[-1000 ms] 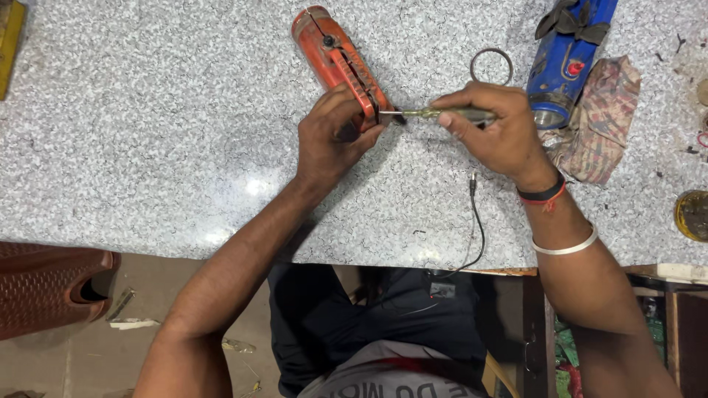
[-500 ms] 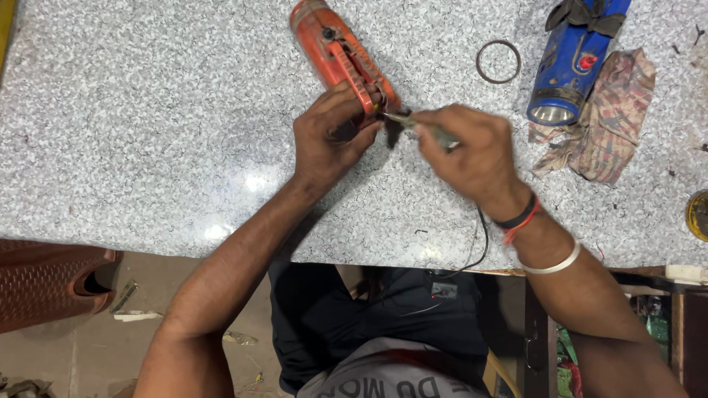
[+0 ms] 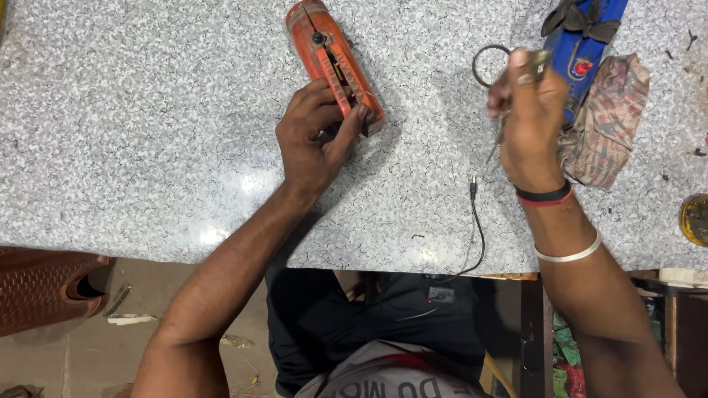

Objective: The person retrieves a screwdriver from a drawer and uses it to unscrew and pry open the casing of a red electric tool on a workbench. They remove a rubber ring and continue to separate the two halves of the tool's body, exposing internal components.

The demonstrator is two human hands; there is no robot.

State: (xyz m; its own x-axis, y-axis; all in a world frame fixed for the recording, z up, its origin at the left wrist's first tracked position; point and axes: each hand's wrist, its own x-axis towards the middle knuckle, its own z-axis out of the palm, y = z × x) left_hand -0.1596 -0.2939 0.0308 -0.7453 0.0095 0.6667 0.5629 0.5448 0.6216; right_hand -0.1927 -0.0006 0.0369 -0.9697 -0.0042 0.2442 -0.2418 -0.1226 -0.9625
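An orange torch-like device point(image 3: 330, 55) lies slanted on the speckled grey countertop point(image 3: 147, 125). My left hand point(image 3: 316, 136) grips its near end, thumb and fingers wrapped round the casing. My right hand point(image 3: 527, 121) is raised to the right, over the counter, closed on a thin metal tool point(image 3: 498, 136) whose tip points down and left. A dark metal ring point(image 3: 488, 65) lies just beyond that hand, partly hidden by the fingers.
A blue torch point(image 3: 586, 40) with a dark strap lies at the far right, beside a patterned rag point(image 3: 612, 121). A thin black cable point(image 3: 478, 225) runs off the counter's near edge. A yellowish round tin point(image 3: 695, 219) sits at the right edge.
My right hand has pulled the thin tool away from the orange device and moved right, toward the ring. My left hand stays on the device.
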